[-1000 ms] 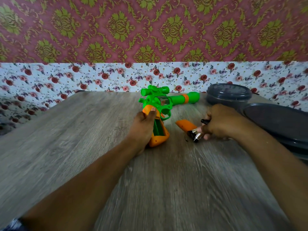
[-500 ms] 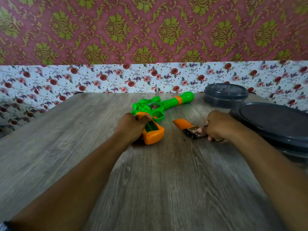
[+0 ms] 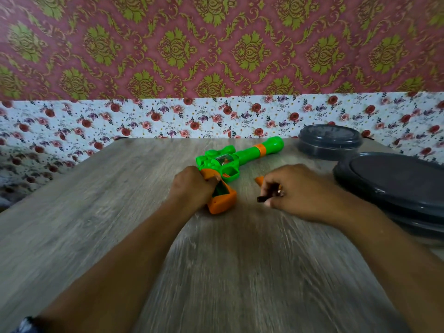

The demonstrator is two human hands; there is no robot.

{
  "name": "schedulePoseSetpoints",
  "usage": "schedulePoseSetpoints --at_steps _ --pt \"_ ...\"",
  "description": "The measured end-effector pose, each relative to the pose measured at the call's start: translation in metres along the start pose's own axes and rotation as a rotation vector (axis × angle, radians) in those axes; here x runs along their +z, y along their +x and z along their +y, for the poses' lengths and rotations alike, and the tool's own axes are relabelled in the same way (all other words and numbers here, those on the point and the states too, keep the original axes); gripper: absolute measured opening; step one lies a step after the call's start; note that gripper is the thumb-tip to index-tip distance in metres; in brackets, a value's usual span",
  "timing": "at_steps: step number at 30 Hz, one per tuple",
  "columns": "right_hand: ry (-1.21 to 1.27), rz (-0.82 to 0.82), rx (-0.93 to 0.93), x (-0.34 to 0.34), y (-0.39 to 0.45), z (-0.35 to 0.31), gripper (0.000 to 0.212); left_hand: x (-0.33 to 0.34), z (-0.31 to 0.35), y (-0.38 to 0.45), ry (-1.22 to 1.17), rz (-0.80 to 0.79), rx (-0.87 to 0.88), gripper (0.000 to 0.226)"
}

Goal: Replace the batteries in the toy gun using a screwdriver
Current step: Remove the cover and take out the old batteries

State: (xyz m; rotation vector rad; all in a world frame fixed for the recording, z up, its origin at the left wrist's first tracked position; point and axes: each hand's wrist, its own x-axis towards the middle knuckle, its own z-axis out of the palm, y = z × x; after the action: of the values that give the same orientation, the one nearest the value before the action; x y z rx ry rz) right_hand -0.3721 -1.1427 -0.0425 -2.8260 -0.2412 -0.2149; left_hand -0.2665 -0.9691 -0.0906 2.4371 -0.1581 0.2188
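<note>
left hand (image 3: pixel 192 186) steadies the toy gun (image 3: pixel 230 162)'s grip; right hand (image 3: pixel 293 191) now lifts a battery (image 3: pixel 264 197) off the table (image 3: pixel 120 212), ready to load.

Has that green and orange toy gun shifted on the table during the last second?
Yes. The green and orange toy gun has been tipped down from propped-up to lying flat, its barrel tip now nearer the small dark round lidded container. The left hand grips its handle.

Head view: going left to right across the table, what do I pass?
Left hand gripping the toy gun's orange grip → right hand holding a dark battery → big dark lidded container at the right edge.
</note>
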Motion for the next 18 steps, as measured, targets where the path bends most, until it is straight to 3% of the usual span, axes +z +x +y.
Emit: schedulePoseSetpoints --at_steps 10,18 --pt "-0.003 -0.221 -0.050 0.017 0.002 -0.001 0.014 -0.004 0.006 -0.005 0.029 0.017 0.003 0.040" --pt "0.168 -0.386 -0.065 0.005 -0.001 0.008 0.019 -0.010 0.015 -0.012 -0.095 0.257 0.169 0.039"
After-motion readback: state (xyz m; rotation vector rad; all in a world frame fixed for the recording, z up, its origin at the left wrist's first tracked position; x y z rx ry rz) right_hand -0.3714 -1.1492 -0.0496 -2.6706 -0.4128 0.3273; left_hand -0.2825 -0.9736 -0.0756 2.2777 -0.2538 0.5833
